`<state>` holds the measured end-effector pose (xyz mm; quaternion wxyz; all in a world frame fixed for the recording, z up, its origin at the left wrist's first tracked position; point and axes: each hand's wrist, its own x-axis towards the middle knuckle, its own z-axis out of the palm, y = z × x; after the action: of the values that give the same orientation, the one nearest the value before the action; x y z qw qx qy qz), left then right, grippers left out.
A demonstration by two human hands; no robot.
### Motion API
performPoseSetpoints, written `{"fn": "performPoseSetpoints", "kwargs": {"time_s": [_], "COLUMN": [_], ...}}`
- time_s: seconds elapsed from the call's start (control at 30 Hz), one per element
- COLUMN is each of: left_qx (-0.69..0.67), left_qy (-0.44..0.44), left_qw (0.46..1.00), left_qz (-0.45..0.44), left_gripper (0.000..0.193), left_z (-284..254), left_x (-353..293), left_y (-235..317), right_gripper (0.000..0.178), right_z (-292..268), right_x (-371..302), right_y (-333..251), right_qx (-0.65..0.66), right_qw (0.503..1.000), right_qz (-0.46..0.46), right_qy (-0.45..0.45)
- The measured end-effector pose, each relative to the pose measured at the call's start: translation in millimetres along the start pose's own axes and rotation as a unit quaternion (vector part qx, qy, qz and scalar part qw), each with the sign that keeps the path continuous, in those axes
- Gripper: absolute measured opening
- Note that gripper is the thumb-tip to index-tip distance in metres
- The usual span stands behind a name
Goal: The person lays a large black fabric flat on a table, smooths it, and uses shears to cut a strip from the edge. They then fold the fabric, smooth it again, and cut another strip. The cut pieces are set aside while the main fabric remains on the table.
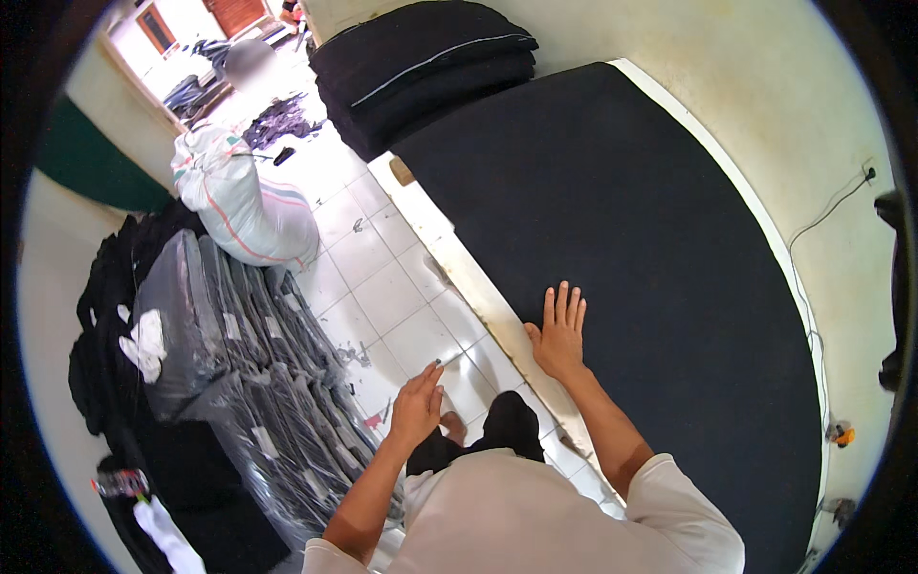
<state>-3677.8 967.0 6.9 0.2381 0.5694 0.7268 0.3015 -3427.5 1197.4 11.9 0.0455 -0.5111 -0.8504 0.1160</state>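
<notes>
Black cloth [622, 239] under flat right hand [558, 335]

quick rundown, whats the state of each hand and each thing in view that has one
right hand: open, flat on the black cloth
left hand: open, in the air, holding nothing
black cloth: spread flat over the table
folded black stack: folded, piled at the far end
white sack: stuffed full, lying on the floor
plastic-wrapped bundles: wrapped, leaning in a row
</notes>
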Motion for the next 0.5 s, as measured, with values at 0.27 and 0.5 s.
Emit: {"fn": "performPoseSetpoints", "kwargs": {"time_s": [0.27, 0.5], "left_qx": [0.049, 0.28], "left_qy": [-0.025, -0.045], "left_qw": [0.994, 0.919], "left_qz": [0.096, 0.273], "left_gripper": [0.055, 0.074], "left_z": [-59, -48], "left_x": [222, 400], "left_y": [-46, -50], "right_gripper": [0.084, 0.08], "right_z": [11, 8], "right_x": [112, 174], "right_y": [-60, -85], "right_qx": [-0.06, 0.057], "right_qw": [0.998, 0.998], "right_qz": [0.018, 0.012], "right_qy": [0.022, 0.024]}}
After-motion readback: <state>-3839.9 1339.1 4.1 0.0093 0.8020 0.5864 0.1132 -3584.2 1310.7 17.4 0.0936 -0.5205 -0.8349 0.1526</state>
